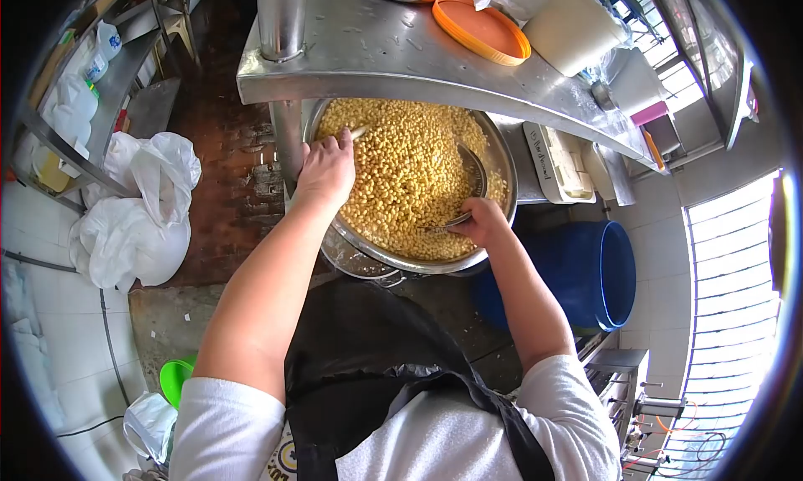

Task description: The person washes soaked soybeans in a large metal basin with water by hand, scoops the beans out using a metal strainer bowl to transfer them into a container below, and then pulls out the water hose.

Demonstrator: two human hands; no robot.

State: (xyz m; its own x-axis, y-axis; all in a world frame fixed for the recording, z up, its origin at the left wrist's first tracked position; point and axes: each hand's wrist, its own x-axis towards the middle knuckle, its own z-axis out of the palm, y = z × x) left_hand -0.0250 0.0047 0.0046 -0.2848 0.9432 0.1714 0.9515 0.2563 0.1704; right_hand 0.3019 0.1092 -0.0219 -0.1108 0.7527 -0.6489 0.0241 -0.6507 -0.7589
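A large round metal basin (507, 156) is full of small yellow kernels (393, 167), which look like corn or beans. At its left side, my left hand (328, 170) is closed around a pale stick-like handle (359, 133); the far end of that tool is hidden. My right hand (483, 222) is at the basin's right front. Its fingers grip the rim of a round metal strainer (475, 170), tilted and partly buried in the kernels. Kernels cover much of the strainer's mouth and hide its base.
A steel table (360, 38) overhangs the basin's far side, bearing an orange lid (482, 31) and a white bucket (577, 29). A blue barrel (617, 272) stands right. White plastic bags (138, 222) lie left. A labelled pale box (559, 165) sits beyond the basin.
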